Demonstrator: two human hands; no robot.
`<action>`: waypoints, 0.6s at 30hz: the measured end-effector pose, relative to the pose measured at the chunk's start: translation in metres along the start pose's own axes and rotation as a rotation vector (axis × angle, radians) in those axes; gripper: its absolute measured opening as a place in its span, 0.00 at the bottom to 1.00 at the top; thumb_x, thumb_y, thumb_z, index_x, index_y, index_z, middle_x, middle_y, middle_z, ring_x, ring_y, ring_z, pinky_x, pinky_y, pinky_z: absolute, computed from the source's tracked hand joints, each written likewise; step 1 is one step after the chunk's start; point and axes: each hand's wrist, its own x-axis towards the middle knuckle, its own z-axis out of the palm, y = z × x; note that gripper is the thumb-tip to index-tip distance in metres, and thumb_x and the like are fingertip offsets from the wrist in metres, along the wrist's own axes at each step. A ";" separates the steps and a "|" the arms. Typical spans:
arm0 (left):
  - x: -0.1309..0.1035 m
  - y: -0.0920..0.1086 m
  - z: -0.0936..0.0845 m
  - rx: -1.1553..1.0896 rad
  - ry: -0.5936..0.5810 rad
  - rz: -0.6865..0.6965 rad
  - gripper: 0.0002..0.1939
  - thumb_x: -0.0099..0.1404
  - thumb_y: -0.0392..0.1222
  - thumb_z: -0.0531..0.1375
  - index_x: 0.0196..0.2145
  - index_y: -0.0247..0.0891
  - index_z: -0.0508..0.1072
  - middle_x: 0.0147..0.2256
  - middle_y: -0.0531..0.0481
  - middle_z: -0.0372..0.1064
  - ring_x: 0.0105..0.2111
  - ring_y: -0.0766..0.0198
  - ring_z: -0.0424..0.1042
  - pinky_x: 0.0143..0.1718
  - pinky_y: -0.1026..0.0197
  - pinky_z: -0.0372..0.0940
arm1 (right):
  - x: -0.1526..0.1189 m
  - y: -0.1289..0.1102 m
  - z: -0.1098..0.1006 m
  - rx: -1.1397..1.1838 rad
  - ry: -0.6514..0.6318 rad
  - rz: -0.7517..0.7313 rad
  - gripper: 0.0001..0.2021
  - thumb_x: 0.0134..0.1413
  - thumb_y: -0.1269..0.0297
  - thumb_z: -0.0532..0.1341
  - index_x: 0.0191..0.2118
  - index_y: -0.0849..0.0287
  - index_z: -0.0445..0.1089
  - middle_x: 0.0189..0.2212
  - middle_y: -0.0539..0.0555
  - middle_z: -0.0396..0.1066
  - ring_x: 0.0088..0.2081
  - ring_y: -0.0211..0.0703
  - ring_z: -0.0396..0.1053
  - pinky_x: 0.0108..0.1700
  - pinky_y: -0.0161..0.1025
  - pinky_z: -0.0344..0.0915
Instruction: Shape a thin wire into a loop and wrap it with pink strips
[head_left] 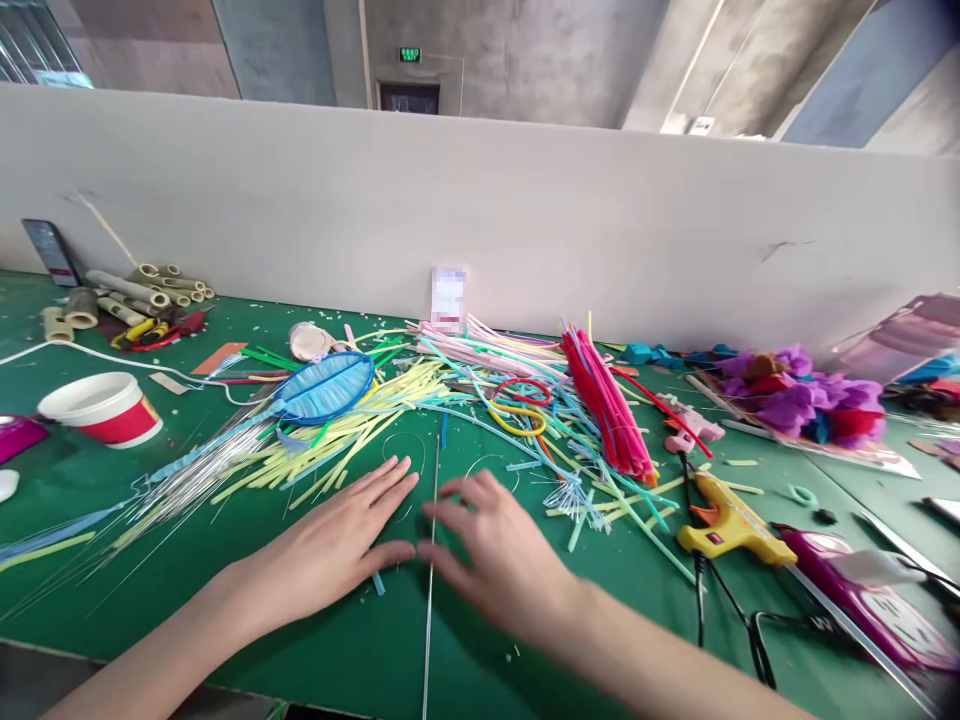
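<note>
A thin straight wire (428, 640) lies between the two hands, its long axis running from the near table edge away from the person, far end leaning slightly right. The right hand (499, 560) has curled fingertips at it; I can't tell whether they pinch. The left hand (349, 535), fingers spread, lies just left. Yellow-green strips (409, 385) lie beyond.

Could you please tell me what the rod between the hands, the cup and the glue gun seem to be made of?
Rod: probably metal, silvery and thin; a plastic coating is possible.
Cup: likely smooth paper, from its thin wall and printed-looking red band.
Glue gun: apparently hard plastic, smooth, given its evenly yellow, moulded-looking body.
</note>
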 end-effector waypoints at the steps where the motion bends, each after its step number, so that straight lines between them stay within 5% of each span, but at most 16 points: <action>1: 0.001 -0.001 0.003 -0.004 -0.016 -0.009 0.33 0.73 0.58 0.48 0.69 0.39 0.53 0.69 0.45 0.45 0.68 0.53 0.48 0.64 0.50 0.58 | -0.015 -0.009 0.004 0.045 -0.025 -0.033 0.22 0.64 0.48 0.55 0.58 0.52 0.69 0.57 0.56 0.69 0.57 0.55 0.64 0.58 0.52 0.64; 3: 0.007 -0.004 0.008 0.006 -0.040 -0.016 0.31 0.75 0.55 0.45 0.69 0.38 0.52 0.70 0.45 0.43 0.69 0.53 0.44 0.64 0.49 0.56 | -0.037 -0.017 0.009 0.106 -0.078 -0.106 0.28 0.62 0.46 0.57 0.63 0.54 0.64 0.63 0.58 0.63 0.64 0.59 0.58 0.62 0.56 0.62; 6: 0.018 -0.008 0.011 0.037 -0.044 0.004 0.33 0.73 0.58 0.47 0.69 0.40 0.52 0.70 0.45 0.40 0.70 0.49 0.40 0.66 0.45 0.52 | -0.047 -0.008 0.004 0.153 -0.125 -0.025 0.24 0.62 0.56 0.58 0.62 0.55 0.65 0.66 0.57 0.58 0.67 0.52 0.55 0.66 0.50 0.57; 11: 0.025 -0.016 -0.003 0.015 -0.028 0.013 0.36 0.72 0.61 0.47 0.70 0.42 0.49 0.71 0.45 0.36 0.70 0.49 0.41 0.66 0.45 0.52 | -0.056 0.012 -0.016 0.092 -0.175 -0.014 0.28 0.58 0.69 0.55 0.64 0.65 0.62 0.66 0.60 0.57 0.68 0.50 0.53 0.69 0.48 0.52; 15: 0.025 -0.024 -0.011 -0.005 -0.015 0.050 0.31 0.71 0.60 0.51 0.68 0.52 0.54 0.71 0.51 0.39 0.70 0.46 0.41 0.65 0.40 0.50 | -0.089 0.010 -0.007 -0.063 -0.069 -0.088 0.28 0.61 0.65 0.57 0.66 0.60 0.60 0.65 0.56 0.59 0.66 0.54 0.55 0.64 0.49 0.63; 18: 0.029 -0.028 -0.007 -0.036 -0.011 0.107 0.34 0.69 0.62 0.53 0.68 0.56 0.51 0.71 0.51 0.41 0.69 0.45 0.43 0.65 0.38 0.50 | -0.116 0.011 0.010 -0.196 0.081 -0.112 0.34 0.59 0.55 0.61 0.67 0.63 0.57 0.63 0.62 0.61 0.62 0.58 0.64 0.56 0.46 0.72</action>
